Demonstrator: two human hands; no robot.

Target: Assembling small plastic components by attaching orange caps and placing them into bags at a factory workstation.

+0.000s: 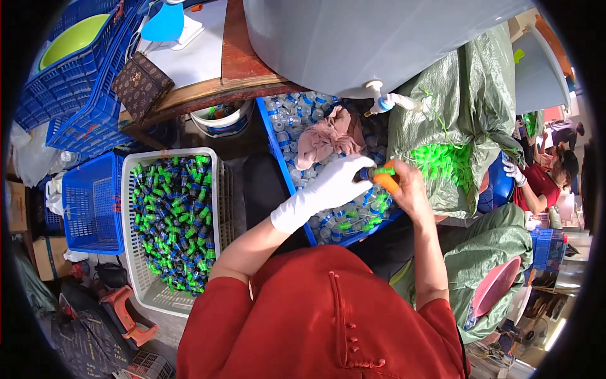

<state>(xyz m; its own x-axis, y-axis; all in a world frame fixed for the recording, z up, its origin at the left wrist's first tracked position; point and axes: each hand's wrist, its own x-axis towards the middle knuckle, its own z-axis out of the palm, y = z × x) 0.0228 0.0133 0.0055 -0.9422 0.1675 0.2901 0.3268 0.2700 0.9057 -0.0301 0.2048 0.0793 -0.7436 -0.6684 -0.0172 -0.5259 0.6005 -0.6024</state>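
Observation:
My left hand [336, 182], in a white glove, grips a small dark bottle [364, 174] above a blue crate [273, 134]. My right hand [411, 189] is bare apart from orange finger covers [387, 182]; its fingers close on a green cap piece [384, 171] at the bottle's end. Whether the two parts are joined cannot be made out. Under my hands the crate holds many small clear bottles [287, 117] with blue bands. A pink cloth [332, 135] lies over them, and loose green pieces [360, 222] lie at the near end.
To my left stands a pale basket [130, 252] full of dark, green-topped bottles. An open green sack [464, 82] of green pieces sits right of the crate. A large grey tank [379, 38] with a tap [379, 101] overhangs the far side. A co-worker [540, 186] is at far right.

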